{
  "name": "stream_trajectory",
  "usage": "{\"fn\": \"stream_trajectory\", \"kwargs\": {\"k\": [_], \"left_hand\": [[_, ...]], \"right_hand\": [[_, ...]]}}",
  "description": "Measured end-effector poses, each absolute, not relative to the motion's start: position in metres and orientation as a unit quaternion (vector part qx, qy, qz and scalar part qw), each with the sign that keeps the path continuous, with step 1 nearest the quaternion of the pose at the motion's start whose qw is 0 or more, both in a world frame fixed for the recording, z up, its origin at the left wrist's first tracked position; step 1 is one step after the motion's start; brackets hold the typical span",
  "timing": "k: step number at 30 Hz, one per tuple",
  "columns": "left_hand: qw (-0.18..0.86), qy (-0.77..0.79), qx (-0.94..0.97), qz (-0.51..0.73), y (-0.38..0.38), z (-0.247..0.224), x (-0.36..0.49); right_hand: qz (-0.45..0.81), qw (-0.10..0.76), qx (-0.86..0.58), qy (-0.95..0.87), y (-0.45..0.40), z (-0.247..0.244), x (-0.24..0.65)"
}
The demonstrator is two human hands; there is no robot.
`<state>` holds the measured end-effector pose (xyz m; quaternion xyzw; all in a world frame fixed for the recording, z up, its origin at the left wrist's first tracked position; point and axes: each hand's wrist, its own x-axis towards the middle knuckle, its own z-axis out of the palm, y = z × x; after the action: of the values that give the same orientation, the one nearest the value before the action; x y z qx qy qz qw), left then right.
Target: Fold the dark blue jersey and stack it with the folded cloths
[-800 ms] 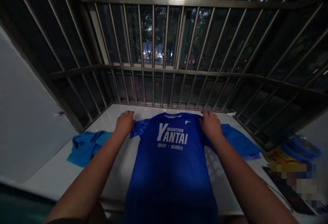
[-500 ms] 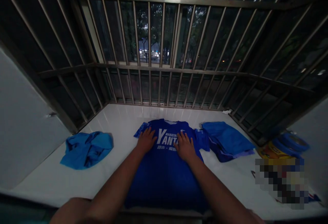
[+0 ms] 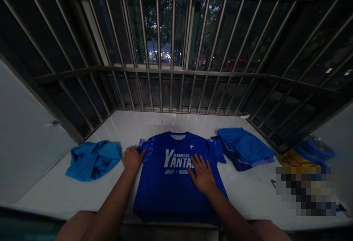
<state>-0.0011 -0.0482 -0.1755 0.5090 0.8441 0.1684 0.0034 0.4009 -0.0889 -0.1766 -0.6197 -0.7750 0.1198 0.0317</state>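
A blue T-shirt (image 3: 176, 193) with white lettering lies spread front side up on the white ledge, its neckline pointing toward the window. At its left sleeve in view, my left hand (image 3: 132, 159) has curled fingers closed on the sleeve, the thumb lying over the cloth; the fingertips are partly hidden. My right hand (image 3: 203, 173) rests flat on the chest, fingers spread, covering the end of the lettering.
A crumpled blue cloth (image 3: 93, 160) lies to the left. Folded blue garments (image 3: 245, 147) lie right of the T-shirt. Farther right stand a yellow-and-blue container (image 3: 303, 154) and blurred-out items. Metal bars (image 3: 176, 72) close off the back of the white ledge (image 3: 248, 197).
My left hand has moved left from the chest to the sleeve, its fingers curling. The T-shirt's top now lies smoother and nearer to me. My right hand has slid slightly toward me.
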Motion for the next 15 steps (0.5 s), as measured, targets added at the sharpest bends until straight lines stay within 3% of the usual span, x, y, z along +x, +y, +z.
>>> {"fn": "stream_trajectory", "kwargs": {"k": [7,15], "left_hand": [[0.018,0.810,0.554,0.193,-0.024,-0.156,0.023],[0.049,0.588,0.771,0.240,-0.086,-0.173,0.054]], "right_hand": [[0.129,0.028,-0.621,-0.773,-0.088,-0.174,0.401],[0.124,0.035,-0.617,-0.776,-0.088,-0.178,0.403]]}}
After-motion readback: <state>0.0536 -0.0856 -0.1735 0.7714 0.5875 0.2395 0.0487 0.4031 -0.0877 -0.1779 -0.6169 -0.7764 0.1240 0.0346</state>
